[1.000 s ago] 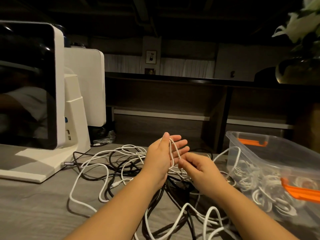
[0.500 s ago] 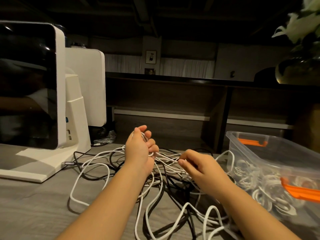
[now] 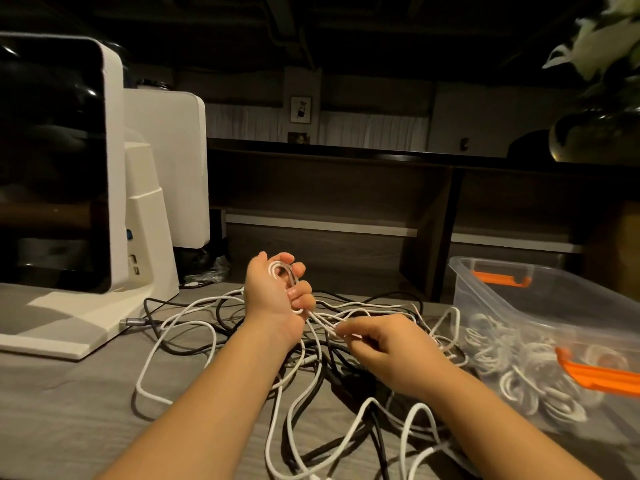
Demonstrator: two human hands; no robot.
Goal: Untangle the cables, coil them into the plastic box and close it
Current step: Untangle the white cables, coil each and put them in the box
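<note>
Holding a white cable (image 3: 282, 271) looped in curled fingers, the left hand (image 3: 273, 294) sits above the tangle (image 3: 311, 375); right hand (image 3: 388, 348) pinches the same strand beside the plastic box (image 3: 540, 306).

The room is dim. A grey wood-grain table (image 3: 52, 410) fills the foreground; beyond it stands a dark counter (image 3: 329, 174) (shelves underneath). A small framed picture (image 3: 300, 109) hangs on the far wall (image 3: 467, 112).

Person, two arms in view from the lower edge; both forearms bare to the frame edge, no sleeve showing; left hand (image 3: 277, 294) bare, ungloved; right hand (image 3: 391, 351) bare, ungloved; wrists and visible fingers unadorned.
</note>
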